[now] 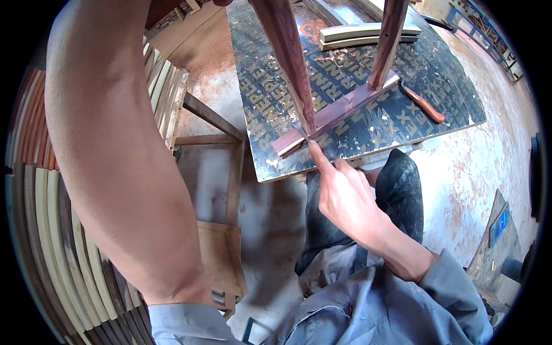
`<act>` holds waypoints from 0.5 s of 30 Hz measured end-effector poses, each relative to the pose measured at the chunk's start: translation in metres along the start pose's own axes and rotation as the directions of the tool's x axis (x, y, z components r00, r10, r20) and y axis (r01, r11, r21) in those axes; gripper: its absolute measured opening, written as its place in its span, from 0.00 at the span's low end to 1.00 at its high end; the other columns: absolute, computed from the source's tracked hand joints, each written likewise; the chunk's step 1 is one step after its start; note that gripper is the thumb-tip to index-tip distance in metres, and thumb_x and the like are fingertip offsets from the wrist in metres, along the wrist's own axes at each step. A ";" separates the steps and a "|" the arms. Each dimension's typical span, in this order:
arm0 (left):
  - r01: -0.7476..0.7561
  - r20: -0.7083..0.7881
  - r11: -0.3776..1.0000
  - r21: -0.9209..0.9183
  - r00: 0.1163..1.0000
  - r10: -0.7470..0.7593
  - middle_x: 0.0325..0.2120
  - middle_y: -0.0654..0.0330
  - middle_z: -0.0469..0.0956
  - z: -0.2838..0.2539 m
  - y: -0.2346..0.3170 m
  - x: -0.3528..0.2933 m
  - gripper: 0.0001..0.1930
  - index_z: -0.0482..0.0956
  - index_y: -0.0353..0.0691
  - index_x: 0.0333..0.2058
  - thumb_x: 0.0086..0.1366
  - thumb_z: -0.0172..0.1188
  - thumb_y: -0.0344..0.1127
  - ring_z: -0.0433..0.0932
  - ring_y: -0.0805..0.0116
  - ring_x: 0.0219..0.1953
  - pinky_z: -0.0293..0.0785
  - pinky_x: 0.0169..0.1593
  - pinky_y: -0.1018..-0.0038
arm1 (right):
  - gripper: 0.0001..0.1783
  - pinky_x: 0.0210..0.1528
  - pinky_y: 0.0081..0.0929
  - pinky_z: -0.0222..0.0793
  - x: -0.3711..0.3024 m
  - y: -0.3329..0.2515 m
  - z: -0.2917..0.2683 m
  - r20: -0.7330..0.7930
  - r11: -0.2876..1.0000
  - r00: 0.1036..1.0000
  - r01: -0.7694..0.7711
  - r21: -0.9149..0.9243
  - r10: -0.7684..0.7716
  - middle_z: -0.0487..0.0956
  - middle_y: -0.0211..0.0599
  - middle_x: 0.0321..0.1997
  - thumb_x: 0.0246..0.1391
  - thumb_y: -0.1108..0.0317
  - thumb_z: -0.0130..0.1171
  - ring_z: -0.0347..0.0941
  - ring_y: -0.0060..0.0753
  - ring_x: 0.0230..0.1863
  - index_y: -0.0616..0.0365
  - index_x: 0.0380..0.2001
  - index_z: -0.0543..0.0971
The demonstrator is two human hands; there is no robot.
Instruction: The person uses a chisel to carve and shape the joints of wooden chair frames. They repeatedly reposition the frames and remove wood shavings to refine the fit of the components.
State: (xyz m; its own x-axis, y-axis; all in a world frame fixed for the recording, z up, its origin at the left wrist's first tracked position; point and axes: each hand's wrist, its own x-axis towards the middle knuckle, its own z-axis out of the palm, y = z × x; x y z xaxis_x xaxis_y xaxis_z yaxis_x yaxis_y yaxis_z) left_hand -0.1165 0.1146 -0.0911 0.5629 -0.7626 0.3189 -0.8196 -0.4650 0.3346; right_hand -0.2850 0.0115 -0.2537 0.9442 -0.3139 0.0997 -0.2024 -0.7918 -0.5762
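Right hand [345, 195] at reddish frame joint [305, 135]

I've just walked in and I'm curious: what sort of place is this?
Most likely a woodworking shop. A reddish wooden frame stands on a worn board bench, curved wooden slats are stacked alongside, and a wooden-handled tool lies nearby.

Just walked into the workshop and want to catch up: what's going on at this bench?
A person is working on a reddish wooden frame standing on a dark printed board. The right hand points its index finger at the joint where an upright meets the bottom rail. The left arm reaches up along the other side; its hand is out of view. A wooden-handled tool lies nearby on the board.
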 end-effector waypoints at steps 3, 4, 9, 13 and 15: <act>-0.008 0.001 0.999 -0.036 1.000 0.008 0.18 0.56 0.80 0.008 -0.004 -0.005 0.25 0.86 0.32 0.37 0.62 0.72 0.54 0.76 0.73 0.14 0.69 0.17 0.74 | 0.38 0.35 0.52 0.78 -0.006 0.001 0.001 0.021 0.999 0.999 -0.027 -0.029 0.028 0.78 0.63 0.35 0.51 0.79 0.58 0.80 0.66 0.30 0.65 0.68 0.66; -0.021 0.007 0.998 -0.052 1.000 0.021 0.18 0.56 0.80 0.015 -0.007 -0.001 0.25 0.85 0.32 0.37 0.62 0.72 0.54 0.76 0.73 0.14 0.69 0.17 0.74 | 0.39 0.34 0.52 0.78 -0.016 0.004 -0.002 0.023 0.998 0.998 -0.050 -0.026 0.050 0.78 0.63 0.35 0.51 0.79 0.58 0.80 0.66 0.30 0.65 0.69 0.66; -0.018 -0.003 0.997 -0.070 1.000 0.018 0.18 0.57 0.79 0.019 -0.009 -0.014 0.25 0.85 0.32 0.38 0.62 0.72 0.54 0.76 0.73 0.14 0.70 0.17 0.74 | 0.39 0.34 0.53 0.77 -0.003 0.003 0.001 -0.023 1.000 1.000 -0.008 -0.022 0.007 0.78 0.64 0.34 0.51 0.80 0.58 0.79 0.66 0.29 0.65 0.69 0.66; -0.017 -0.013 0.996 -0.089 1.000 0.016 0.19 0.57 0.79 0.019 -0.015 -0.022 0.25 0.85 0.32 0.38 0.62 0.72 0.53 0.76 0.73 0.14 0.70 0.17 0.74 | 0.38 0.36 0.52 0.76 -0.013 -0.004 -0.004 0.036 0.999 0.999 -0.035 -0.021 0.036 0.78 0.61 0.32 0.52 0.80 0.57 0.78 0.65 0.31 0.65 0.69 0.65; -0.016 -0.012 0.995 -0.099 1.000 0.015 0.19 0.58 0.79 0.024 -0.015 -0.025 0.25 0.85 0.32 0.39 0.62 0.72 0.53 0.76 0.73 0.14 0.70 0.17 0.74 | 0.40 0.34 0.54 0.77 -0.007 -0.001 -0.005 0.064 0.999 0.997 -0.043 -0.005 0.043 0.78 0.65 0.35 0.50 0.79 0.59 0.80 0.68 0.30 0.66 0.69 0.65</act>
State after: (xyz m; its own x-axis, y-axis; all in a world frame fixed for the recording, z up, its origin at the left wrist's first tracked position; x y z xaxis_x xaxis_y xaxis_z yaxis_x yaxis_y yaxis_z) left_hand -0.1206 0.1296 -0.1258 0.5519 -0.7637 0.3349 -0.8139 -0.4058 0.4159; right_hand -0.2924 0.0115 -0.2495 0.9493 -0.3135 0.0230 -0.2438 -0.7805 -0.5757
